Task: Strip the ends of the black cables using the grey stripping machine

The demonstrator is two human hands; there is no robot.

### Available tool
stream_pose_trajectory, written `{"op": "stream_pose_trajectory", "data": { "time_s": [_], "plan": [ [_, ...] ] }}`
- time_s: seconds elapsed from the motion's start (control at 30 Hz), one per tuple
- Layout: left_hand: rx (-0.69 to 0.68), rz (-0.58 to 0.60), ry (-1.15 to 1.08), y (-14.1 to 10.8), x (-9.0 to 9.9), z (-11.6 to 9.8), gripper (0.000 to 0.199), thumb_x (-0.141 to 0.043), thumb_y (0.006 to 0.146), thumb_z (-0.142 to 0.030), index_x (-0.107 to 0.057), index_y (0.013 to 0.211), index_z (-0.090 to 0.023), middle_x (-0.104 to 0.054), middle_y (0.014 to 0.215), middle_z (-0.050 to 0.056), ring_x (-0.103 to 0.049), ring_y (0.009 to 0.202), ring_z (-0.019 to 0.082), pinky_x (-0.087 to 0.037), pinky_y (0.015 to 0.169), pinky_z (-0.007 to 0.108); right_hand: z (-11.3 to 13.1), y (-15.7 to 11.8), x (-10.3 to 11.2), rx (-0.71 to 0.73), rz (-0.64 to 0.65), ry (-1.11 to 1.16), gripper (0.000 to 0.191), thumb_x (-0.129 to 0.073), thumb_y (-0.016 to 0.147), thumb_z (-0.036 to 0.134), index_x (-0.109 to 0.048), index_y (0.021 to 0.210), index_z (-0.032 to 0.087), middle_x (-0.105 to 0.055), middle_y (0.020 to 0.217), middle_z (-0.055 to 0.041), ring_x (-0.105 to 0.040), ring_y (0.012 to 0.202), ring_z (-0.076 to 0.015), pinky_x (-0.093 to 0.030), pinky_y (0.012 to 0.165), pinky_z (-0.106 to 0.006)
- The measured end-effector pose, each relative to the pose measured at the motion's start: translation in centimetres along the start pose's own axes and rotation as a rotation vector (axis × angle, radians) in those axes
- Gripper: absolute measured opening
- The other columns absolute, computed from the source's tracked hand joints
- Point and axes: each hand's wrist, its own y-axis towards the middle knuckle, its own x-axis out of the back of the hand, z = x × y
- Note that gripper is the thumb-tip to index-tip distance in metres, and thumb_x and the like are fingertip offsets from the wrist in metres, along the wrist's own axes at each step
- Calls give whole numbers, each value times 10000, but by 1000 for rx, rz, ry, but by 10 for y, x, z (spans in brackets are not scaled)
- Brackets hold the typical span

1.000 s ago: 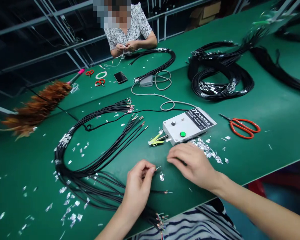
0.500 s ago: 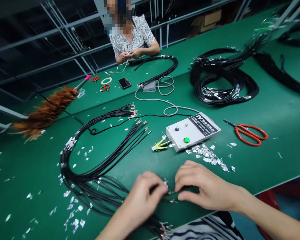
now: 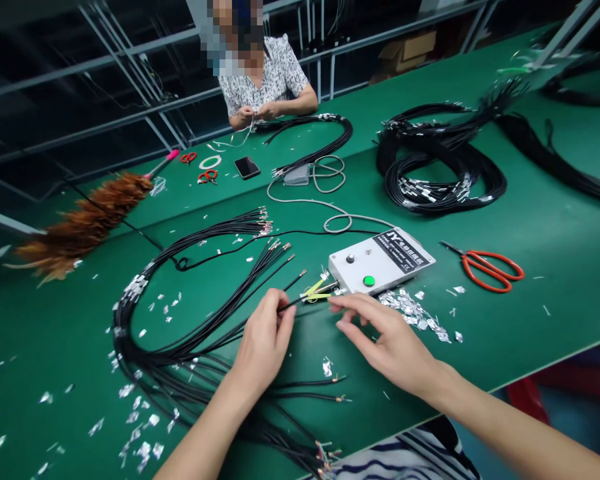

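My left hand (image 3: pixel 266 337) is closed around a black cable (image 3: pixel 295 304), pinched near its end, which points at the yellow clip (image 3: pixel 316 292) on the front of a grey control box (image 3: pixel 380 261). Just right of that clip is my right hand (image 3: pixel 387 337). Its index fingertip is at the clip's lower arm, with the thumb apart and nothing visible between them; whether it touches cannot be made out. Under my left wrist runs a bundle of black cables (image 3: pixel 125 320). Two loose cable ends with bare wires (image 3: pixel 337 380) lie on the table in front of my hands.
Silvery scraps (image 3: pixel 415 312) lie beside the box, with more at left. Orange-handled scissors (image 3: pixel 493 270) rest to the right. Coiled black cables (image 3: pixel 445 200), a phone (image 3: pixel 247 168) and a feather duster (image 3: pixel 85 223) lie farther off. Across the green table sits a co-worker (image 3: pixel 267 80).
Both hands have moved up and away from the loose wire ends near the table's front edge to the yellow clip. The left hand now holds a cable end there; the right hand's fingers have spread.
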Motion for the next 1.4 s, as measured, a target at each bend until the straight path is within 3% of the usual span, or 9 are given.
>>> {"op": "stream_pose_trajectory", "data": {
  "time_s": [0.13,0.33,0.5,0.63,0.77,0.87,0.97,1.23,1.4],
  "plan": [
    [-60,-18,-197,-10,-1,-22,99,-487,959,-177,-573,991,-216,-644,890,5,-617,797,128,-479,734,224,7,6,-9,54,-29,57,332,-517,965,143,-543,1289,210,-653,1108,-67,-642,863,-154,-537,851,-323],
    [85,-40,-320,-25,-4,-28,132,-491,960,-199,-620,986,-217,-642,773,-19,-608,664,110,-489,658,207,12,3,-17,168,-96,49,371,-527,950,99,-549,1301,219,-645,1134,-83,-649,860,-159,-554,860,-344],
    [143,-62,-334,-33,-7,-28,142,-487,957,-209,-628,973,-211,-640,738,-15,-611,641,114,-493,640,214,14,-7,-23,254,-123,-178,396,-517,947,91,-541,1329,195,-677,1111,-107,-663,964,-208,-554,798,-355],
    [180,-73,-337,-35,-8,-29,136,-490,951,-223,-625,944,-203,-634,703,-16,-604,606,113,-489,604,212,13,-14,-26,353,-102,-325,416,-508,938,70,-533,1341,169,-708,1075,-112,-682,923,-212,-513,679,-322],
    [185,-81,-351,-37,-8,-32,134,-497,944,-230,-625,924,-196,-634,706,-11,-604,594,111,-490,569,200,13,-10,-25,128,-146,-42,313,-543,932,120,-589,1234,186,-687,1059,-96,-669,833,-173,-532,732,-319],
    [163,-102,-341,-38,-9,-34,118,-520,929,-216,-633,898,-194,-642,699,-13,-615,597,108,-496,566,189,16,-3,-24,-106,-131,196,152,-606,899,200,-666,1039,190,-676,980,-60,-627,680,-126,-501,606,-261],
    [140,-111,-337,-38,-9,-35,110,-531,918,-193,-636,888,-192,-663,713,-11,-636,618,107,-507,583,183,19,2,-25,-220,-105,323,93,-660,846,245,-701,901,182,-679,871,-37,-604,643,-121,-456,559,-245],
    [169,-137,-378,-39,-12,-35,94,-550,899,-205,-638,874,-183,-668,692,-2,-642,598,121,-523,561,200,20,9,-33,-525,-34,716,214,-765,743,369,-710,792,167,-686,731,-25,-597,647,-132,-462,574,-242],
    [234,-154,-465,-43,-16,-33,80,-562,898,-227,-621,875,-178,-648,648,-16,-610,527,105,-512,508,188,23,6,-42,-671,-63,883,283,-814,687,413,-705,785,172,-636,633,15,-525,556,-93,-448,551,-222]
  ]
}}
